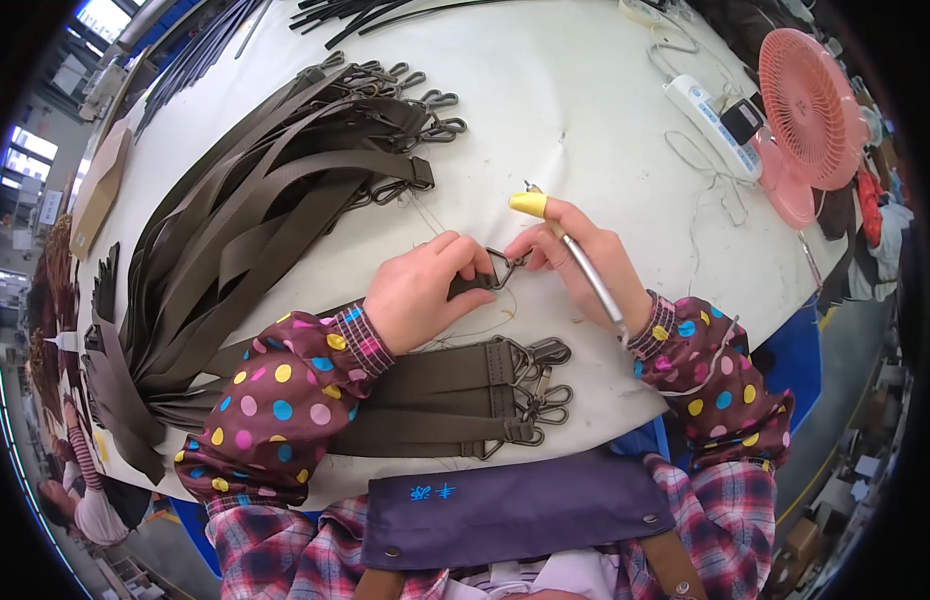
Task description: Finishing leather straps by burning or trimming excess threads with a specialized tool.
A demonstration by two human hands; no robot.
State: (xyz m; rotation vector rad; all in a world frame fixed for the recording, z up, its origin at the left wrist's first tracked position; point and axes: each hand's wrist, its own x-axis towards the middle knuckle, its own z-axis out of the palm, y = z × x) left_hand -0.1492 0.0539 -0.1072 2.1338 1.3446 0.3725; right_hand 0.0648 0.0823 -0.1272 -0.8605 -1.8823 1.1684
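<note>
My left hand (430, 288) is closed on the end of a dark brown-grey webbing strap (472, 286). From that end sticks out a dark metal ring (501, 268), part of a snap hook mostly hidden by my fingers. My right hand (592, 262) grips a silver pen-shaped tool (591, 270), its thin tip pointing up and away. A yellow cover (528, 204) sits on one of my right fingers. Other right fingertips pinch close against the ring's right side. Just nearer to me lie finished-looking straps (425, 400) with snap hooks (545, 400) at their ends.
A large pile of straps with hooks (255, 190) covers the left of the white table (585, 100). Black strips (375, 15) lie at the far edge. On the right stand a pink fan (810, 110) and a white power strip (713, 128) with loose cords. Another person (100, 510) is at lower left.
</note>
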